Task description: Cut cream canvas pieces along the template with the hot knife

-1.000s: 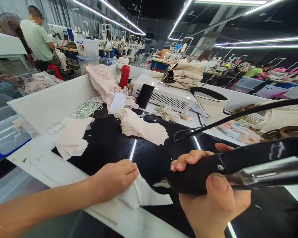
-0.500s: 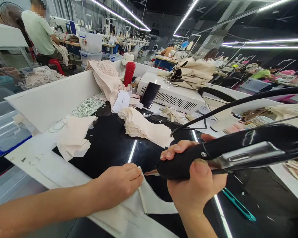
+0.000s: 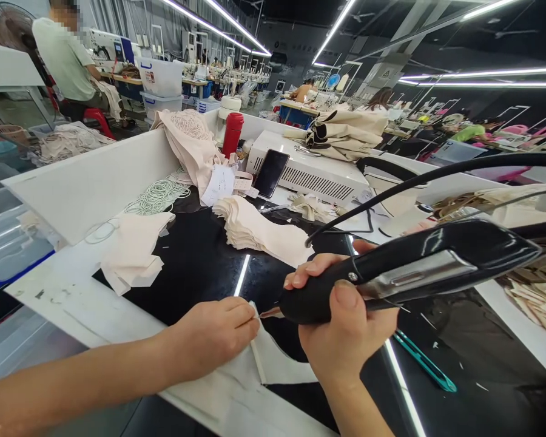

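My left hand (image 3: 218,331) is closed, its fingertips pinching the upper corner of a cream fabric piece (image 3: 284,361) with a narrow strip along its edge. In my right hand (image 3: 346,328) is a black handheld tool (image 3: 418,261) with a silver lever; its fingers wrap round the thick rounded end. From that end a thin, pinkish-brown tip (image 3: 272,312) points left and comes close to my left fingertips. Whether the tip touches the fabric I cannot tell. A stack of cream fabric pieces (image 3: 264,230) lies just beyond my hands.
A black cable (image 3: 391,188) arches over the right side. On the black mat lies a slim teal tool (image 3: 425,361). Further back are a phone (image 3: 272,173), a red bottle (image 3: 233,135), a white vented box (image 3: 309,167) and pale green cord (image 3: 161,195). Fabric pieces (image 3: 131,249) lie left.
The black tool and my right hand have shifted slightly left, and the tool's far end sits lower. The whole view has moved a little; my left hand keeps its pinch.
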Available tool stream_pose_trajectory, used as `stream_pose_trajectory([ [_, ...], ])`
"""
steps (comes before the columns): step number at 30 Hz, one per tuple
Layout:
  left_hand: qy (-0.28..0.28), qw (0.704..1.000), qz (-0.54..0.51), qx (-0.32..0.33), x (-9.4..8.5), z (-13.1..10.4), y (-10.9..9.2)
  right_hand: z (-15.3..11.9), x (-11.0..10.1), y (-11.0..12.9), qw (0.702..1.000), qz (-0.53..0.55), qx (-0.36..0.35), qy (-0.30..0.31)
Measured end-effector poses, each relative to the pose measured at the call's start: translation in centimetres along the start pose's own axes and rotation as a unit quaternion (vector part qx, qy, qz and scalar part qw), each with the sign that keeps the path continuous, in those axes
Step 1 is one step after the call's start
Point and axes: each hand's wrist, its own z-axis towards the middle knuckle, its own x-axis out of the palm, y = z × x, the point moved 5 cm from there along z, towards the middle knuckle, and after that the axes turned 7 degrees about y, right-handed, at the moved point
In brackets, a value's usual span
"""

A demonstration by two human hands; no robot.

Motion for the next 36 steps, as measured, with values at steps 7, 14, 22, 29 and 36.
stream_pose_trajectory([
  [7,0.020,1.000,0.007,0.002,-0.1,-0.2,0.2,-0.4,-0.8,0.9,1.000,-0.002,0.007,-0.015],
  [14,-0.003,1.000,0.013,0.012,-0.6,-0.2,0.1,-1.1,-0.7,0.7,1.000,0.003,0.003,-0.009],
  [22,-0.019,1.000,0.010,0.023,-0.5,-0.2,0.2,-1.2,-0.6,0.6,1.000,-0.025,0.005,-0.007],
  [29,-0.008,1.000,0.001,0.023,-0.9,-0.2,0.6,-0.4,-1.8,2.4,0.999,-0.019,-0.005,-0.031],
  [36,0.000,0.998,-0.022,0.051,-1.1,1.0,-0.6,-1.2,-4.0,3.9,0.997,-0.062,-0.004,-0.054],
])
